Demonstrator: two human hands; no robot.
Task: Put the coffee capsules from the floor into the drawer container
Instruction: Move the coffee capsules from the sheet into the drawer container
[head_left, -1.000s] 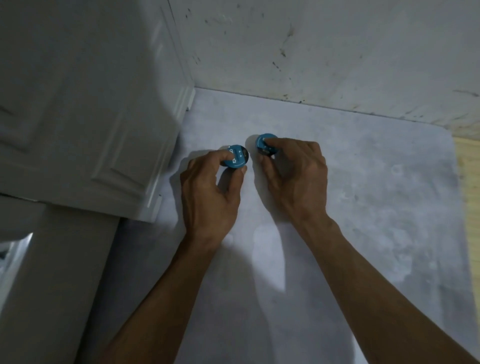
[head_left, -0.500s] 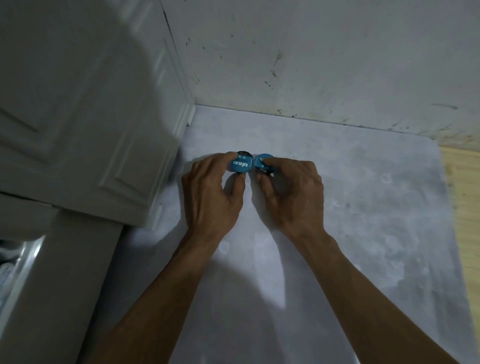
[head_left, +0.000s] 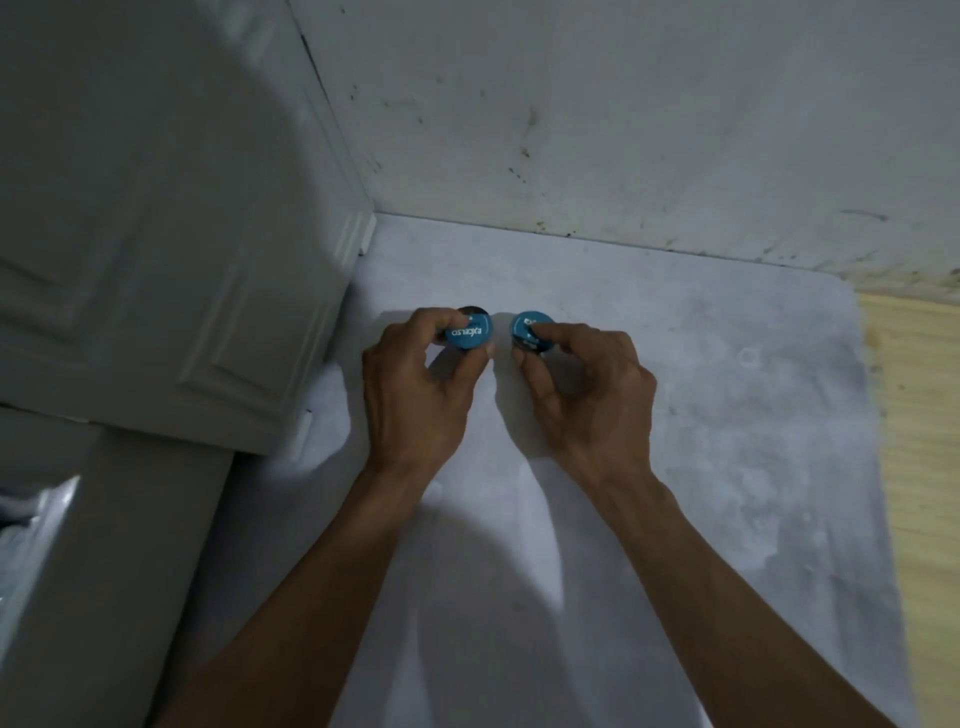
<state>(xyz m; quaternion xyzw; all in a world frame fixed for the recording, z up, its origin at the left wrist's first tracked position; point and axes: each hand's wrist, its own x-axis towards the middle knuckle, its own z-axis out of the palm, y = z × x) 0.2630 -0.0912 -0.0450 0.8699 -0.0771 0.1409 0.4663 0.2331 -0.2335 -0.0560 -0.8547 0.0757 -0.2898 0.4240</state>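
Pinching one blue capsule (head_left: 470, 336) in the left hand (head_left: 415, 395), another capsule (head_left: 530, 332) in the right hand (head_left: 587, 400), just over the pale floor (head_left: 727, 415). Probably worth keeping both pinches snug while heading for the drawer, not showing here.

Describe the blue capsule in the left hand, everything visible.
The round blue-topped coffee capsule has a flat blue foil-like lid with white "EXCELSO" lettering, seen upside down, and a dark rim or body edge showing behind it. The lid is tilted toward the camera. The left hand pinches it between thumb and fingers, near the pale grey floor mat; whether it touches is unclear. It sits apart from the right hand's capsule.
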